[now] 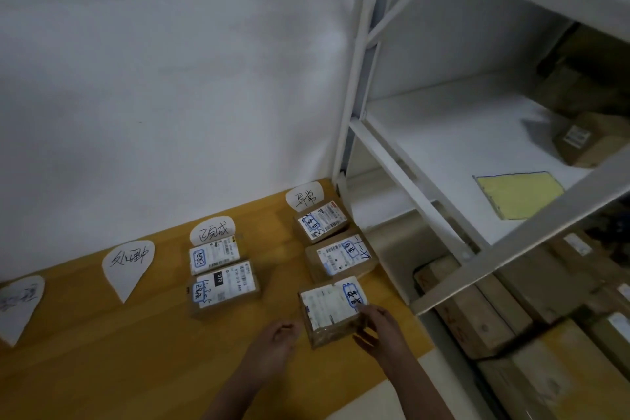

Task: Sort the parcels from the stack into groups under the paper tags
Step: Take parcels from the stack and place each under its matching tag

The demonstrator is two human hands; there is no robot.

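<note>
Several paper tags lie on the yellow floor along the wall: one at the far left (18,307), a second (128,266), a third (213,230) and a fourth (304,195). Two labelled cardboard parcels (214,256) (223,286) lie below the third tag. Below the fourth tag three parcels sit in a row (322,220) (341,257) (329,310). My right hand (378,331) grips the nearest parcel at its right front corner. My left hand (276,341) hovers just left of that parcel, fingers loosely curled, holding nothing.
A white metal shelf rack (419,187) stands at the right, close to the parcel row. A yellow padded envelope (518,193) and brown boxes (589,140) lie on its middle shelf. More cardboard boxes (477,314) fill the bottom level.
</note>
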